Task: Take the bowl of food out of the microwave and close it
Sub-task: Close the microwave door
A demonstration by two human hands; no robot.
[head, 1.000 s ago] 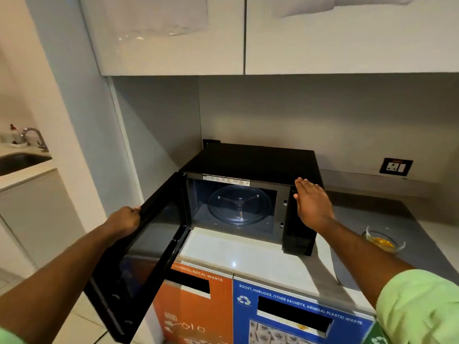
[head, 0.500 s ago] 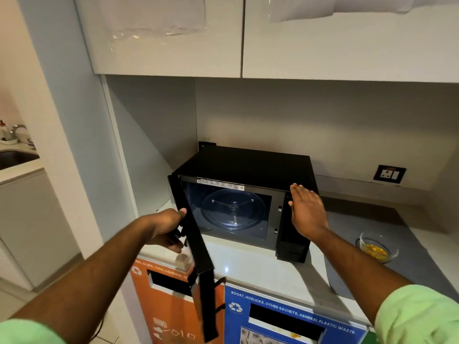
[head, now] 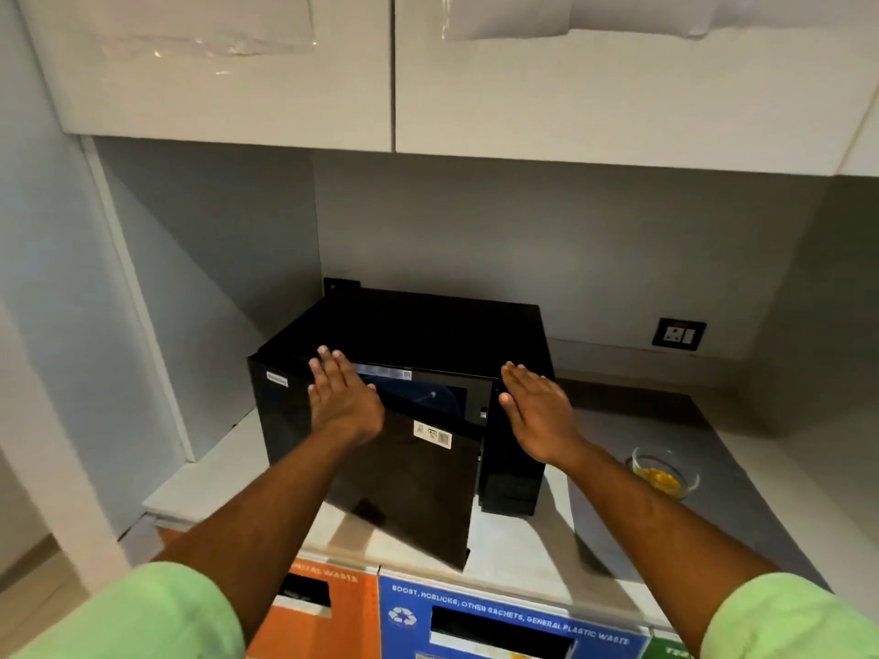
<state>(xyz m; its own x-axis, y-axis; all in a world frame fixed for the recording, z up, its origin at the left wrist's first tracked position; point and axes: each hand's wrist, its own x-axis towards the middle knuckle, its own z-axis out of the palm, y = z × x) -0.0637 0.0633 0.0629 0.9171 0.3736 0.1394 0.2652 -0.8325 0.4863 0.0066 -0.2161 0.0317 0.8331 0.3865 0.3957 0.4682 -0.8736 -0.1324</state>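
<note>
A black microwave (head: 418, 325) sits at the centre of the frame on a pale bench (head: 518, 544), pushed back into the corner under white wall cabinets (head: 571, 88). Its door (head: 404, 492) is hinged on the left and stands partly ajar, the free edge angled out toward the lower middle of the frame; a strip of the dim interior shows in the gap above it. The left hand (head: 345, 404) lies flat against the upper outside face of the door, fingers (head: 328, 361) straight and spread, reaching to the top front edge of the oven and gripping nothing. The right hand (head: 535, 411) is held edge-on just in front of the control panel (head: 511, 468) at the oven's right side, fingers (head: 516, 378) extended and together, also empty; whether it touches the panel cannot be told. Both forearms run up from the lower corners of the frame, each ending in a light green sleeve (head: 142, 615).

The glass bowl of food (head: 663, 473), holding something yellow, stands out of the oven on the bench at the right of the frame, on a grey mat (head: 761, 492), well clear of both hands and of the door's reach. Nothing lies between the door and the oven front. A wall socket (head: 678, 333) is set into the back wall at the right, above the bench. Below the bench edge, along the bottom of the frame, are an orange waste bin front (head: 342, 625) and a blue waste bin front (head: 513, 625) labelled for general plastic waste, each with a dark slot. A clear plastic film (head: 209, 26) clings to the left cabinet door in the upper left.
</note>
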